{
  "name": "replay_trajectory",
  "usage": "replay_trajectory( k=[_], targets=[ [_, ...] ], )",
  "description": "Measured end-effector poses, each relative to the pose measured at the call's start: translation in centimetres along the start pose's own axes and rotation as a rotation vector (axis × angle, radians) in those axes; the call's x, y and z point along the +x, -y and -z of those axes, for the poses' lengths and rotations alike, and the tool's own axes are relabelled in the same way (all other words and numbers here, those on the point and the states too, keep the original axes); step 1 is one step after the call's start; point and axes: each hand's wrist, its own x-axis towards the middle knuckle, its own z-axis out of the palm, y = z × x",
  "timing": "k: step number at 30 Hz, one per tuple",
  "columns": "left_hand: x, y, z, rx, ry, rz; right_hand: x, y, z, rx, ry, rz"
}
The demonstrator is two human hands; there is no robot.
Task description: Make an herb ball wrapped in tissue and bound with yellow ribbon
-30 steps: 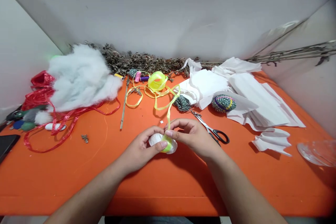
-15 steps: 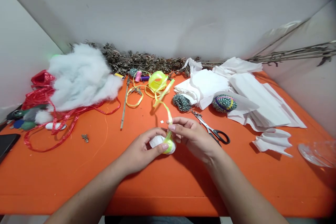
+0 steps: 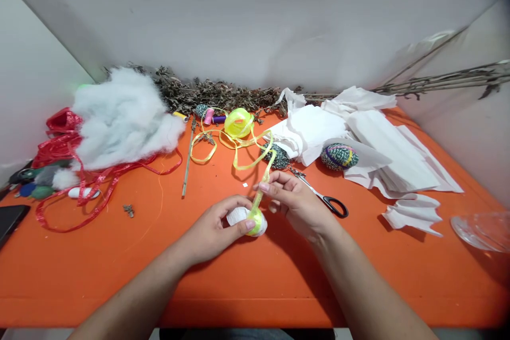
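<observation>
My left hand [image 3: 217, 231] grips a small white paper-like ball [image 3: 238, 215] with its thumb in front and fingers behind. A band of yellow ribbon [image 3: 257, 222] crosses the ball's right side, under my left thumb. Above the ball, my right hand [image 3: 292, 199] pinches the same ribbon between thumb and index finger and holds it up taut. From that pinch the ribbon loops back to a yellow ribbon roll [image 3: 239, 123] farther off. Black-handled scissors [image 3: 334, 206] lie just beyond my right hand, partly covered by it.
White stuffing [image 3: 123, 117] and red ribbon [image 3: 99, 218] lie at the left. Dried plants [image 3: 215, 93] line the wall. Dark speckled yarn [image 3: 279, 155], a wrapped yarn ball [image 3: 338, 157] and white paper sheets [image 3: 390, 154] are at the right, with a clear plastic cup [image 3: 484, 231] near the edge.
My right hand has shifted slightly up and right, drawing the ribbon away from the ball. The loose ribbon now bows out to the right in wider loops. My left hand stays put.
</observation>
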Motion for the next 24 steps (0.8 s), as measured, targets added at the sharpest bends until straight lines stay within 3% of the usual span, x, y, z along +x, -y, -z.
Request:
replay_trajectory(
  k=[5,11,16,24],
  targets=[
    [0.0,-0.5,-0.2,0.080,-0.040,-0.055,0.0,0.3,0.7,-0.017,0.055,-0.008],
    [-0.4,-1.0,-0.3,0.088,-0.024,0.001,-0.2,0.6,0.8,-0.165,0.047,0.154],
    [-0.1,-0.6,-0.1,0.120,-0.043,-0.062,-0.4,0.6,0.0,-0.249,-0.001,0.248],
    [-0.2,0.0,-0.2,-0.022,-0.037,0.037,-0.3,0.0,-0.4,-0.287,0.011,0.222]
  ],
)
